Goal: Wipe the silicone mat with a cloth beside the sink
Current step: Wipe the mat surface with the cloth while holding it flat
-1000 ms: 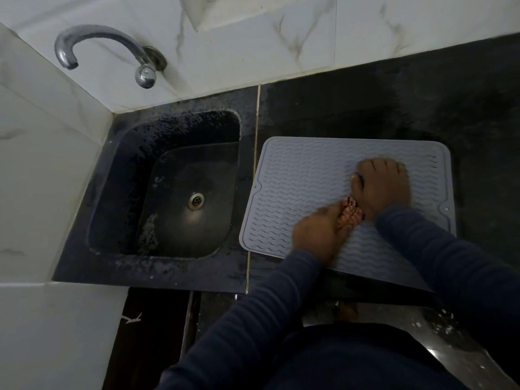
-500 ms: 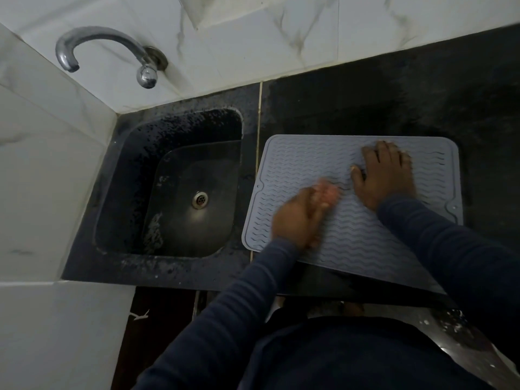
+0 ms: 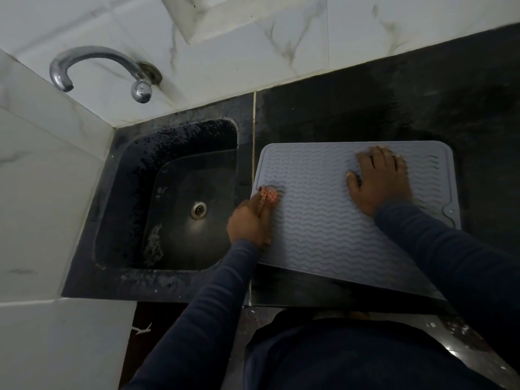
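Left hand (image 3: pixel 249 220) grip was clamped on the cloth (image 3: pixel 268 194), at the silicone mat (image 3: pixel 315 220) edge nearest the sink (image 3: pixel 168 192). Right hand (image 3: pixel 380 184) lay flat, fingers straight, pinning the mat right of that grip. Wiping was underway; in the dim view, probably much was left.

Dark stone counter (image 3: pixel 365 114) w/ grey silicone mat (image 3: pixel 318 220) flat on it, beside sink (image 3: pixel 180 142)

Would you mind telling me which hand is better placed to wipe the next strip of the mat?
Left. The left hand holds the cloth at the left edge of the mat; the right hand lies flat on the far right, holding nothing, probably steadying it.
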Available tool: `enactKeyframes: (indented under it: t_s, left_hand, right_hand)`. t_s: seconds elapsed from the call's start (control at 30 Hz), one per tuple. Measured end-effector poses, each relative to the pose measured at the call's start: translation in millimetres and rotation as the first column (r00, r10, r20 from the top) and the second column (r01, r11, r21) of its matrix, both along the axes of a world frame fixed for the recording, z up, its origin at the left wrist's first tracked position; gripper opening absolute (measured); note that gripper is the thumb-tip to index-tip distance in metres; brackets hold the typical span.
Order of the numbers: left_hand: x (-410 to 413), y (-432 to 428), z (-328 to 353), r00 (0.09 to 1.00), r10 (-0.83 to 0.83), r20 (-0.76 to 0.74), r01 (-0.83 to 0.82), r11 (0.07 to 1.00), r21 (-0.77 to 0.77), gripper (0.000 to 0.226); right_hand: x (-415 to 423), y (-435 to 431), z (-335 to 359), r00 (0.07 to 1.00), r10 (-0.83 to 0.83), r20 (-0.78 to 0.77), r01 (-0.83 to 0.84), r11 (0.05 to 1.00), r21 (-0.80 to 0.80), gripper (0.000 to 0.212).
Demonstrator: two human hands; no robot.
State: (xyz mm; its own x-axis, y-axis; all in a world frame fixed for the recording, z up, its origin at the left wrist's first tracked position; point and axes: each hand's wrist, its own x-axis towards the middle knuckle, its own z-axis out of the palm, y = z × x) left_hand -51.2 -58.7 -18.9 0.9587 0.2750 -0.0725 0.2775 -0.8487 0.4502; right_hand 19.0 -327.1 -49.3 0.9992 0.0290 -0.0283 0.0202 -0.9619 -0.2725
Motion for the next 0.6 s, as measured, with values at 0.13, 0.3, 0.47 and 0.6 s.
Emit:
enactKeyframes:
  t_s: [0.13,0.3,0.47,0.6]
  left_hand:
    - [-6.6,-101.3,2.1,0.92,-0.392,-0.015,0.389,0.916,-0.099,0.043]
    - [3.3,-95.3,8.5,0.914,-0.39,-0.109,0.4,0.912,0.089,0.043]
    - [15.9,-2.7,3.0,0.985,-0.11,-0.134,0.134,0.974,0.183,0.04]
    - [19.3,-4.8,5.5,0.99,-0.07,-0.119,0.083,0.991,0.105,0.036]
  right_hand:
    - [3.0,1.1,1.4,1.0,-0.015,-0.005,0.015,0.999,-0.04,0.055]
    - [13.1,2.4,8.0,1.0,-0.019,0.026,0.021,0.994,-0.111,0.044]
    - [13.0,0.2,5.6,0.999,-0.027,0.017,0.028,0.999,-0.041,0.05]
    - [16.4,-0.4,6.2,0.998,-0.039,-0.052,0.039,0.999,-0.005,0.064]
